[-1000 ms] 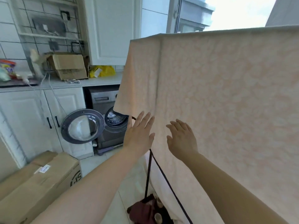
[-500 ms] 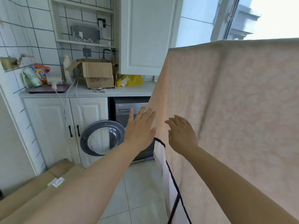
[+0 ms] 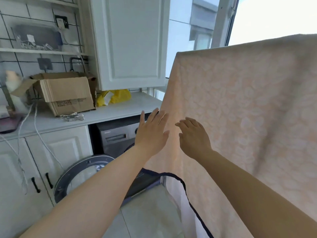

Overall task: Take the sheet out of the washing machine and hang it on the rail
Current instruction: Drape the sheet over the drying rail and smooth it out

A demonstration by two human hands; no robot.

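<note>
A pale peach patterned sheet (image 3: 243,109) hangs draped over a rail that it hides, filling the right half of the view. Its left edge falls near my hands. My left hand (image 3: 151,133) is raised with straight, spread fingers at that left edge, holding nothing. My right hand (image 3: 193,136) hovers in front of the sheet with relaxed, slightly bent fingers. Whether either hand touches the cloth I cannot tell. The grey washing machine (image 3: 116,138) stands under the counter with its round door (image 3: 80,176) swung open.
A white counter (image 3: 120,109) carries a cardboard box (image 3: 66,93) and a yellow bag (image 3: 115,97). White cupboards (image 3: 42,169) stand at the left, a wall cabinet (image 3: 132,42) above. A dark-edged cloth (image 3: 181,194) hangs below the sheet. The floor is tiled.
The view has swung up and to the left, so the sheet sits further right. Both hands stay raised and open at its left edge.
</note>
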